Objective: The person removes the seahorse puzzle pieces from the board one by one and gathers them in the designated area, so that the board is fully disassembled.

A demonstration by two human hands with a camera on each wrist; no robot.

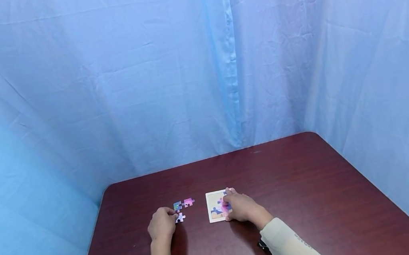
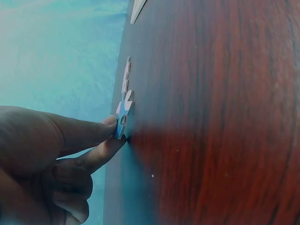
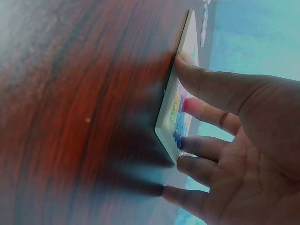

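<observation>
My left hand (image 1: 163,223) pinches the edge of a small jigsaw piece (image 1: 180,218) between thumb and index finger, low over the table; the left wrist view shows the same pinch. Two more pieces, one blue (image 1: 177,206) and one pink (image 1: 188,202), lie just beyond it. To the right is a square puzzle tray (image 1: 211,219) with a pale frame and several pieces inside. Over its right side spreads my right hand (image 3: 243,131), the thumb against the frame's near edge and fingertips resting on the pieces and frame. That hand hides part of the picture.
The dark red wooden table (image 1: 295,176) has rounded far corners and extends well to the right of the tray. Blue cloth curtains (image 1: 151,87) hang behind and beside it.
</observation>
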